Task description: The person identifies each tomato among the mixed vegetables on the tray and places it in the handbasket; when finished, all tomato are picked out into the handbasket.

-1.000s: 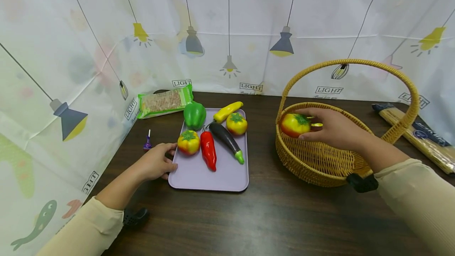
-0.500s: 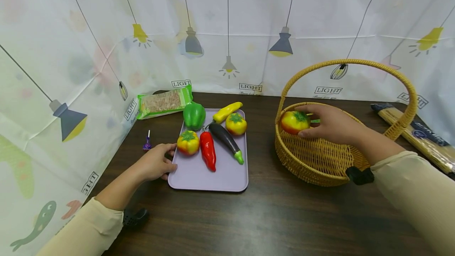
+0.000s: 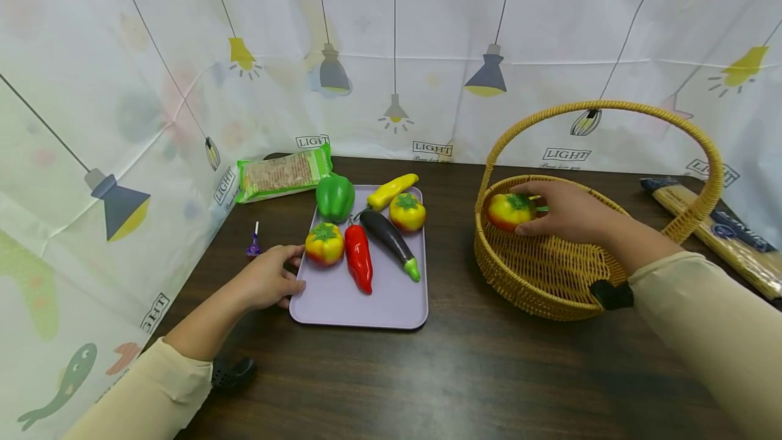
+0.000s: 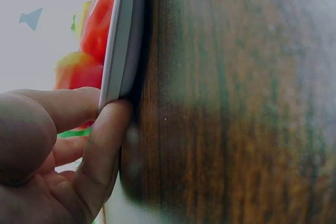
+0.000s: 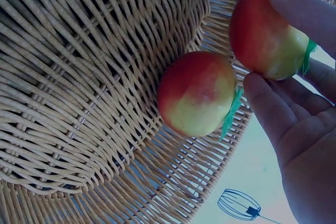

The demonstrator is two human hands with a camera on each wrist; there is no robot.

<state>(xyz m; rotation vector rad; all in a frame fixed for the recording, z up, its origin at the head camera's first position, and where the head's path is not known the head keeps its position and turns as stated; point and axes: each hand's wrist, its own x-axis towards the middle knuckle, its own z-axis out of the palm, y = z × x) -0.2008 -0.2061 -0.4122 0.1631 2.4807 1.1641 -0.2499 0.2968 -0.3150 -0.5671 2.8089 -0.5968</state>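
Note:
My right hand [image 3: 568,212] grips a red-and-yellow tomato [image 3: 506,213] by its sides, inside the left part of the wicker basket [image 3: 519,290]. A second such tomato [image 5: 197,95] lies in the basket, seen in the right wrist view; the hand mostly hides it from the head view. At the left, my left hand [image 3: 265,280] pinches the edge of a lilac tray [image 3: 360,311], thumb above and a finger beneath. On the tray lie a green bell pepper [image 3: 334,199], a red pepper [image 3: 358,258], an eggplant [image 3: 389,240], a long yellow vegetable [image 3: 392,191] and two more tomatoes [image 3: 325,244].
The basket's tall handle [image 3: 611,106] arches over the right hand. A green-edged food packet [image 3: 284,174] lies behind the tray, and a purple lollipop [image 3: 253,243] sits to its left. A long pasta-like package [image 3: 715,223] is right of the basket. Printed cloth walls enclose the table.
My right hand has lowered the tomato slightly and shifted it deeper into the basket. The left hand and the tray have stayed in place.

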